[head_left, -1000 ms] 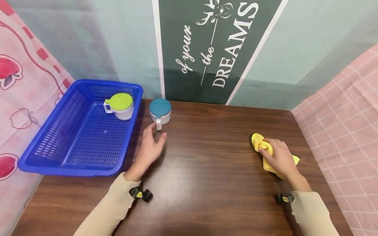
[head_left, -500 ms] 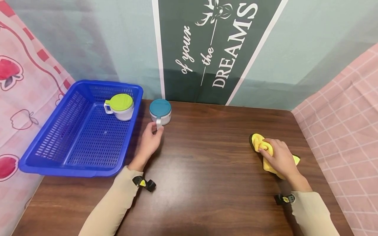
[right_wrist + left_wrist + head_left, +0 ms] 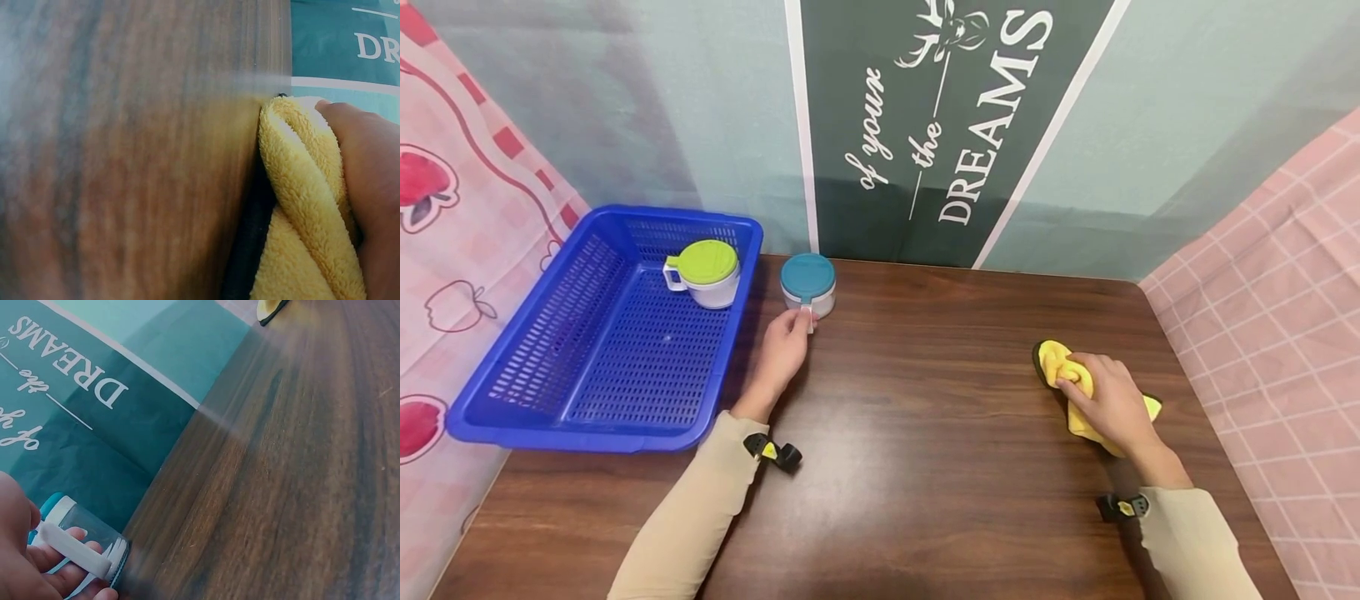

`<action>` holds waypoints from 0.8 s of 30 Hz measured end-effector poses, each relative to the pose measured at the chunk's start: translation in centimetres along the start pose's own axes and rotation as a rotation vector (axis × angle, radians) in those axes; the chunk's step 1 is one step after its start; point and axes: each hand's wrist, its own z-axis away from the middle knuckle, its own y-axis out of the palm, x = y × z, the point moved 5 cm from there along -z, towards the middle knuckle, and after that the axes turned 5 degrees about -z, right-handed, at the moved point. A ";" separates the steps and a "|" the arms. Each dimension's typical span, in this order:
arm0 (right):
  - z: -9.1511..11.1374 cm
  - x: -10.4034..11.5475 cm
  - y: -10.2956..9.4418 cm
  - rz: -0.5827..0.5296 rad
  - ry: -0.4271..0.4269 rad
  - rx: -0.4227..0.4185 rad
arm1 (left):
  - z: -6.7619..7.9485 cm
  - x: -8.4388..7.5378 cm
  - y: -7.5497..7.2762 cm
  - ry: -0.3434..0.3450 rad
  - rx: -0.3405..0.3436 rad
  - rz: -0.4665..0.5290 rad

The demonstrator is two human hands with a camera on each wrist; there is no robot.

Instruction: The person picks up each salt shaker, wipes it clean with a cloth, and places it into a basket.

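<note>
A small clear jar (image 3: 808,283) with a teal lid and a white handle stands upright near the back of the table, right of the basket. My left hand (image 3: 781,350) grips its handle (image 3: 74,550); in the left wrist view the fingers pass behind the handle, with the thumb near its top. On the right of the table, my right hand (image 3: 1112,398) holds a bunched yellow cloth (image 3: 1060,367) with dark edging. The right wrist view shows the thick folds of the cloth (image 3: 306,187) against the hand, with the fingertips mostly hidden.
A blue plastic basket (image 3: 718,367) stands at the left, holding a similar jar (image 3: 709,271) with a green lid in its back right corner. Behind the brown wooden table (image 3: 925,433) hangs a printed cloth backdrop (image 3: 895,125); a pink checked cloth (image 3: 1285,317) hangs at the right.
My left hand has moved slightly forward, and its fingers have closed on the handle of the teal-lidded jar. The right hand and the yellow cloth have stayed in place.
</note>
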 end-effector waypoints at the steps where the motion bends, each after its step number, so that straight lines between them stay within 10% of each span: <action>1: 0.0 0.0 0.0 0.000 0.001 0.000 | 0.0 0.0 0.0 -0.003 0.001 0.001; 24: 0.1 -0.2 0.1 0.005 0.005 0.002 | -0.6 0.2 0.4 -0.022 -0.032 0.142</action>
